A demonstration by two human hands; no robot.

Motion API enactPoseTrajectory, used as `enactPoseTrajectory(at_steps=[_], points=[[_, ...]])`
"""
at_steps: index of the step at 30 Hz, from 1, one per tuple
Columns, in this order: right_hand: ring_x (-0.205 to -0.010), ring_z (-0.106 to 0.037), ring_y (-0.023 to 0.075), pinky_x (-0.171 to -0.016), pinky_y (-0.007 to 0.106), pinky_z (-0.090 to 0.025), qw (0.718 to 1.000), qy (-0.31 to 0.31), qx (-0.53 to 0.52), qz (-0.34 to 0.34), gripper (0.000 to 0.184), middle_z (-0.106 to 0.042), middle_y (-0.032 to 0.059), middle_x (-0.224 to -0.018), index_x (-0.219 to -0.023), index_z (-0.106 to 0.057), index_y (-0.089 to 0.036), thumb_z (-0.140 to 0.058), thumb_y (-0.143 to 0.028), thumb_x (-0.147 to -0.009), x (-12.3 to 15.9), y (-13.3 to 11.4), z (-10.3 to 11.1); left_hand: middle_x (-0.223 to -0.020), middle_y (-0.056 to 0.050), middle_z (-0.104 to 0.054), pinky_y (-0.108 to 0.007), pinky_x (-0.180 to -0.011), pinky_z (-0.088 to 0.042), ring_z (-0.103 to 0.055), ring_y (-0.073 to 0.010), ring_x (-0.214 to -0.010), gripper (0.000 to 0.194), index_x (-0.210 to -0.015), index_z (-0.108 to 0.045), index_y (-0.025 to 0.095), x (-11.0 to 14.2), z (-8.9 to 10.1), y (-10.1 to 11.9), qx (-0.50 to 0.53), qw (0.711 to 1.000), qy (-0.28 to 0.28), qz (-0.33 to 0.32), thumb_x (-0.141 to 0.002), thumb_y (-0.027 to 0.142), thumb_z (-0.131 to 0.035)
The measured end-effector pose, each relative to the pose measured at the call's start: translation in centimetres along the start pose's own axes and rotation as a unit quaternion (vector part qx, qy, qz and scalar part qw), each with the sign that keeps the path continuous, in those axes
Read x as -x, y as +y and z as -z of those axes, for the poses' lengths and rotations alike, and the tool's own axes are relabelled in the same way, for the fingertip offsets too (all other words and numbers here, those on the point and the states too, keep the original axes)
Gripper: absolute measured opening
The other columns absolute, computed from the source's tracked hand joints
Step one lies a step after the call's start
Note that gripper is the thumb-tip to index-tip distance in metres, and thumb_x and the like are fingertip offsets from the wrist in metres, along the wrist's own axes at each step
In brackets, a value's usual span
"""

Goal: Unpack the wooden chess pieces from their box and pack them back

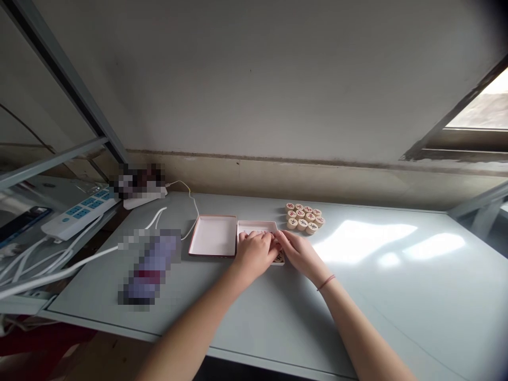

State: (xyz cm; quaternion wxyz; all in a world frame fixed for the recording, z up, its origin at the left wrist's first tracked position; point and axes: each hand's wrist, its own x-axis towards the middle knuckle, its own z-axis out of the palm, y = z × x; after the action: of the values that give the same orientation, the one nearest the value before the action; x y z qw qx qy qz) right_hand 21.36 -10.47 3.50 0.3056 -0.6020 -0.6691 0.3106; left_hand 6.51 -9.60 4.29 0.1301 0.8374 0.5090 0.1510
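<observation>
A shallow white-lined box lies open on the desk, its lid (214, 236) folded out to the left and its tray (260, 226) on the right. Over the tray is my left hand (257, 250), fingers bent down into it and closed; what they hold, if anything, is hidden. At the tray's right edge my right hand (298, 251) meets it, fingertips pressed together near the left fingers, also hiding what is between them. Below the hands, a wooden xiangqi piece (279, 257) with a dark character shows in the tray. Several more xiangqi pieces (302, 216), with red or black characters, stand grouped behind my right hand.
The grey desk (254, 323) backs onto a wall. A blurred purple item (153, 270) lies left of the box. Farther left are a white power strip (85, 209), white cables (79, 270) and a phone (27, 222). Sunlight patches fall on the right side.
</observation>
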Motion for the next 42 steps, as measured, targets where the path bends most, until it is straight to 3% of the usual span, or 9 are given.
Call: enactPoseTrajectory(at_steps=[4,8,13,17,21,26,30,35,42], points=[[-0.058,-0.051,0.0138,-0.058,0.026,-0.043,0.997,0.079,-0.020,-0.012,0.030,-0.057,0.0006,-0.068,-0.101,-0.057,-0.020,-0.037,-0.039,-0.089,0.0,0.1,0.5,-0.086,-0.002,-0.070,-0.033,-0.079,-0.043,-0.064,-0.0197,-0.086,0.013,-0.089,-0.062,0.020,-0.2,0.0,-0.6,0.072,0.996,0.053,-0.020,-0.089,0.030,-0.052],[-0.052,-0.047,0.0097,-0.053,0.025,-0.044,0.995,0.050,0.000,0.083,0.032,-0.060,0.0029,-0.084,-0.110,-0.054,-0.020,-0.050,-0.032,-0.081,0.3,-0.2,0.7,-0.089,-0.001,-0.070,-0.026,-0.074,-0.047,-0.063,-0.0149,-0.080,0.016,-0.097,-0.060,0.021,-0.2,0.5,-1.1,0.192,0.973,0.126,-0.008,-0.091,0.031,-0.048],[-0.055,-0.051,0.0098,-0.054,0.024,-0.047,0.984,0.110,0.036,0.133,0.026,-0.063,0.0038,-0.089,-0.105,-0.056,-0.022,-0.054,-0.032,-0.082,0.7,-0.6,0.0,-0.090,-0.001,-0.069,-0.022,-0.065,-0.051,-0.063,-0.0129,-0.076,0.024,-0.098,-0.060,0.022,0.2,1.1,-0.7,0.349,0.930,0.102,0.047,-0.091,0.039,-0.047],[-0.056,-0.053,0.0099,-0.056,0.025,-0.047,0.975,0.152,0.067,0.150,0.022,-0.065,0.0039,-0.091,-0.102,-0.059,-0.022,-0.054,-0.031,-0.082,0.7,-0.8,-0.2,-0.094,-0.003,-0.068,-0.024,-0.068,-0.052,-0.064,-0.0142,-0.082,0.022,-0.098,-0.060,0.021,0.4,1.0,-0.2,0.400,0.911,0.085,0.062,-0.090,0.038,-0.049],[-0.057,-0.055,0.0117,-0.057,0.027,-0.048,0.973,0.191,0.082,0.097,0.024,-0.065,0.0073,-0.094,-0.091,-0.064,-0.020,-0.053,-0.039,-0.080,0.4,-0.4,1.3,-0.092,-0.005,-0.068,-0.026,-0.075,-0.052,-0.063,-0.0145,-0.081,0.017,-0.094,-0.061,0.019,0.3,0.9,-0.4,0.400,0.903,0.140,0.075,-0.086,0.033,-0.056],[-0.061,-0.058,0.0153,-0.066,0.033,-0.047,0.951,0.268,0.133,-0.084,0.032,-0.066,0.0080,-0.098,-0.093,-0.065,-0.019,-0.053,-0.040,-0.071,0.3,1.9,5.2,-0.095,-0.005,-0.066,-0.027,-0.081,-0.053,-0.064,-0.0137,-0.086,0.016,-0.099,-0.062,0.019,0.1,0.9,-1.1,0.436,0.884,0.160,0.055,-0.085,0.024,-0.055],[-0.068,-0.060,0.0197,-0.063,0.032,-0.044,0.939,0.246,0.146,-0.194,0.038,-0.068,0.0069,-0.092,-0.098,-0.060,-0.022,-0.054,-0.043,-0.067,0.7,3.9,7.4,-0.102,-0.005,-0.063,-0.024,-0.081,-0.053,-0.062,-0.0120,-0.088,0.017,-0.096,-0.065,0.020,0.1,0.8,-1.2,0.431,0.886,0.165,0.045,-0.084,0.018,-0.054],[-0.075,-0.060,0.0210,-0.062,0.030,-0.042,0.950,0.167,0.149,-0.217,0.025,-0.068,0.0073,-0.087,-0.076,-0.059,-0.022,-0.054,-0.044,-0.065,0.8,4.7,7.7,-0.101,-0.004,-0.060,-0.022,-0.075,-0.055,-0.060,-0.0098,-0.081,0.025,-0.100,-0.064,0.021,0.0,0.4,-1.1,0.419,0.890,0.165,0.076,-0.078,0.012,-0.059],[-0.071,-0.058,0.0205,-0.060,0.030,-0.041,0.945,0.171,0.196,-0.199,0.020,-0.067,0.0056,-0.082,-0.074,-0.059,-0.023,-0.053,-0.041,-0.068,0.2,6.5,6.7,-0.110,-0.005,-0.061,-0.025,-0.079,-0.055,-0.062,-0.0114,-0.082,0.029,-0.111,-0.063,0.021,0.2,0.4,-0.9,0.398,0.912,0.090,0.053,-0.082,0.023,-0.059]])
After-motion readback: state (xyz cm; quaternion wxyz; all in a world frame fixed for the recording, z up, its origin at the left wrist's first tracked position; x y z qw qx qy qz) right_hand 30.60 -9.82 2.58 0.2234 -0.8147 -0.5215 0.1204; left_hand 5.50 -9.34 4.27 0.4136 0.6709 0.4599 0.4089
